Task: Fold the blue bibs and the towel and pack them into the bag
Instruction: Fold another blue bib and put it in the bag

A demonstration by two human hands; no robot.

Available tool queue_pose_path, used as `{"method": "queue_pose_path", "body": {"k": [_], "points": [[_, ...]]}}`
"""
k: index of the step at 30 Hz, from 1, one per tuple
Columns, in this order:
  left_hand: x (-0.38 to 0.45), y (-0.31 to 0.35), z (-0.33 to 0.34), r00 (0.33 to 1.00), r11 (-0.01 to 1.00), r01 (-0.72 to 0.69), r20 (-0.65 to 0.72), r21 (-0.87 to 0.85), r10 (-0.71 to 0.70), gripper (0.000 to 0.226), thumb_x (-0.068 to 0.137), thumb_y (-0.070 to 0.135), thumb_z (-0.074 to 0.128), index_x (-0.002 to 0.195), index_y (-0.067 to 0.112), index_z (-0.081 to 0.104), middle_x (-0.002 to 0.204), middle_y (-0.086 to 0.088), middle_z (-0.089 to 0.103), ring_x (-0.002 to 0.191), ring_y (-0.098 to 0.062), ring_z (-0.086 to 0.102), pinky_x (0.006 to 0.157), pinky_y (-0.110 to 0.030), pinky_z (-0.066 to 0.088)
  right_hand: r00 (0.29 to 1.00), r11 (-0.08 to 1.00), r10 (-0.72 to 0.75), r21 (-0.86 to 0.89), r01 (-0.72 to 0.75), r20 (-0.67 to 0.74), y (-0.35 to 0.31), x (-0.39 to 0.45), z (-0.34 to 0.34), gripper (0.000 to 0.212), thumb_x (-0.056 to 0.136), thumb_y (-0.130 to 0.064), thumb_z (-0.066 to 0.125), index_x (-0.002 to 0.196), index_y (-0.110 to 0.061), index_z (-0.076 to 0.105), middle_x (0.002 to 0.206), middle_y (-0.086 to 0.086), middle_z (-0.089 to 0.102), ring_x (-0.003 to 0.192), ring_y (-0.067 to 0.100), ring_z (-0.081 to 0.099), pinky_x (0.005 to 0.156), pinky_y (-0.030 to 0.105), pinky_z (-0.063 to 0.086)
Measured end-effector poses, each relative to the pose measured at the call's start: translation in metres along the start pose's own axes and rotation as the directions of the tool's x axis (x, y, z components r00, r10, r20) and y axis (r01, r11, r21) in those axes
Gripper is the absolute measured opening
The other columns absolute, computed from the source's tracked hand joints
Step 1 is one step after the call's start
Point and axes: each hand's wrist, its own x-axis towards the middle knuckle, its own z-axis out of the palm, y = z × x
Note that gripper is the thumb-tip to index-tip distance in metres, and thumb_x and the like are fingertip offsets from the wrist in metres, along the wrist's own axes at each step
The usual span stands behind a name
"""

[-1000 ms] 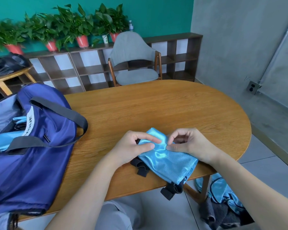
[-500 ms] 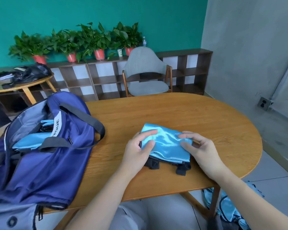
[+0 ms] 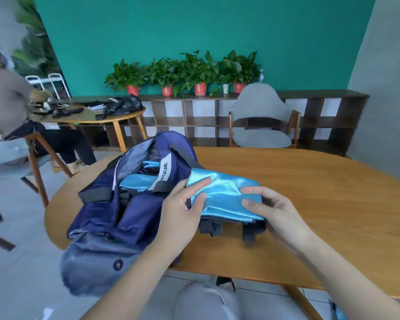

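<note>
Both hands, the left hand and right hand, pinched the soft, slippery folded shiny blue bib, three o'clock of the open navy fabric bag.

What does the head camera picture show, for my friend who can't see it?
Two hands, left hand and right hand, hold a folded shiny blue bib beside an open navy bag on a wooden table. More blue cloth lies inside the bag.
</note>
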Motion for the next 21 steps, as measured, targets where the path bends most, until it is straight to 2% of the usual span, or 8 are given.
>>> {"method": "queue_pose_path", "body": {"k": [3,6,9,12,15,17,19,21], "points": [[0.012,-0.01,-0.047,0.998,0.998,0.02,-0.061,0.052,-0.016,0.038,0.099,0.012,0.063,0.119,0.043,0.072,0.12,0.02,0.06,0.087,-0.004,0.061,0.076,-0.009,0.044,0.999,0.998,0.038,0.053,-0.037,-0.011,-0.004,0.022,0.049,0.023,0.083,-0.006,0.077,0.107,-0.004,0.075,0.109,0.014,0.074,0.09,0.024,0.071,0.079,0.034,0.052],[0.029,-0.024,-0.087,0.995,0.996,0.02,-0.103,0.084,-0.012,0.039,0.101,0.01,0.06,0.12,0.042,0.07,0.122,0.023,0.058,0.107,0.007,0.056,0.084,-0.005,0.042,0.996,0.995,0.065,0.071,-0.069,0.056,-0.01,0.045,0.098,0.019,0.085,-0.004,0.076,0.104,-0.003,0.076,0.11,0.013,0.076,0.097,0.026,0.072,0.086,0.035,0.055],[0.055,-0.047,-0.117,0.992,0.984,0.027,-0.126,0.176,-0.005,0.038,0.101,0.01,0.058,0.125,0.037,0.069,0.124,0.02,0.056,0.114,0.01,0.051,0.091,-0.003,0.039,0.999,1.0,0.006,-0.02,-0.006,0.035,-0.01,0.072,0.142,0.012,0.086,-0.007,0.077,0.095,-0.015,0.08,0.109,0.004,0.076,0.101,0.024,0.072,0.091,0.038,0.057],[0.086,-0.075,-0.134,0.997,0.961,0.021,-0.077,0.274,0.001,0.041,0.102,0.004,0.053,0.134,0.025,0.064,0.127,0.01,0.052,0.106,0.017,0.048,0.089,0.003,0.032,0.996,0.986,-0.08,-0.149,0.074,-0.029,-0.004,0.103,0.178,0.018,0.092,-0.009,0.071,0.098,-0.025,0.079,0.111,-0.002,0.073,0.094,0.015,0.071,0.088,0.035,0.058],[0.12,-0.102,-0.133,1.0,0.941,0.013,-0.029,0.339,-0.003,0.044,0.102,0.002,0.049,0.142,0.019,0.058,0.13,0.002,0.049,0.093,0.0,0.048,0.085,0.001,0.033,0.992,0.976,-0.112,-0.195,0.099,-0.058,0.007,0.135,0.208,0.026,0.094,-0.005,0.065,0.108,-0.025,0.073,0.1,0.009,0.072,0.076,0.015,0.064,0.077,0.037,0.059],[0.142,-0.117,-0.125,0.999,0.94,0.031,-0.02,0.339,-0.025,0.046,0.102,0.0,0.048,0.144,0.018,0.055,0.134,-0.002,0.048,0.091,-0.013,0.053,0.086,-0.006,0.036,0.986,0.966,-0.13,-0.237,0.103,-0.1,0.013,0.155,0.223,0.03,0.096,-0.002,0.061,0.117,-0.022,0.068,0.084,0.003,0.065,0.062,0.01,0.052,0.059,0.025,0.049],[0.161,-0.13,-0.115,0.999,0.916,0.05,-0.019,0.397,-0.046,0.047,0.101,-0.001,0.047,0.145,0.017,0.054,0.14,-0.003,0.046,0.105,-0.022,0.058,0.09,-0.013,0.038,0.982,0.974,-0.118,-0.212,0.085,-0.146,0.021,0.175,0.235,0.034,0.097,0.0,0.056,0.123,-0.019,0.064,0.084,0.001,0.062,0.066,0.014,0.051,0.057,0.023,0.045],[0.179,-0.143,-0.099,0.998,0.908,0.055,-0.012,0.415,-0.055,0.044,0.1,-0.003,0.046,0.139,0.014,0.059,0.139,-0.004,0.046,0.11,-0.016,0.056,0.091,-0.015,0.038,0.978,0.979,-0.1,-0.195,0.064,-0.183,0.028,0.192,0.244,0.038,0.098,0.001,0.051,0.128,-0.02,0.059,0.088,0.003,0.063,0.068,0.015,0.054,0.061,0.024,0.047]]}}
